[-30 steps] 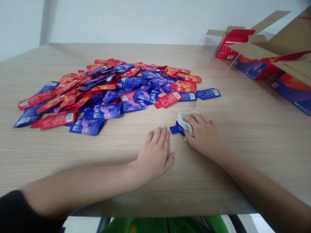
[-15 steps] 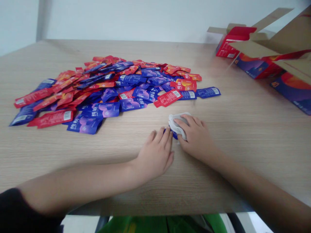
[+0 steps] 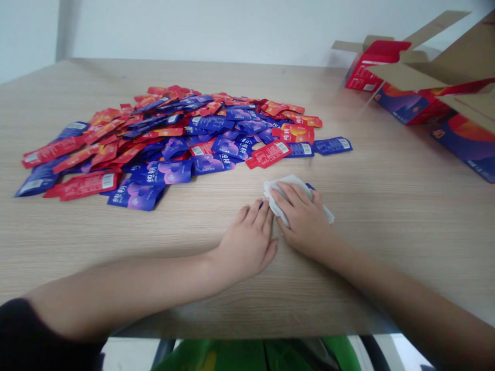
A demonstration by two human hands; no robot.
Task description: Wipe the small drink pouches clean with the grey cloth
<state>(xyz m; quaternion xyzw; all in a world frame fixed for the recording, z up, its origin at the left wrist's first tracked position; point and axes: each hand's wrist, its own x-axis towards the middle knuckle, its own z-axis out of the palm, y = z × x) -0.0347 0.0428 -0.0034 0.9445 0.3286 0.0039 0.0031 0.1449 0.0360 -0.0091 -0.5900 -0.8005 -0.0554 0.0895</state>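
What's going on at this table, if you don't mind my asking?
A person is pressing a white cloth with their right hand onto a blue sachet on a wooden table, while their left hand lies flat beside it. A large heap of red and blue sachets sits further along the table, and an opened cardboard carton stands at the far right.

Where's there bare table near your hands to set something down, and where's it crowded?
Bare wood tabletop lies right of your right hand, bordered above by the blue sachet and the cardboard carton. A strip also runs between your left hand and the sachet pile. The pile itself is crowded, as is the carton corner.
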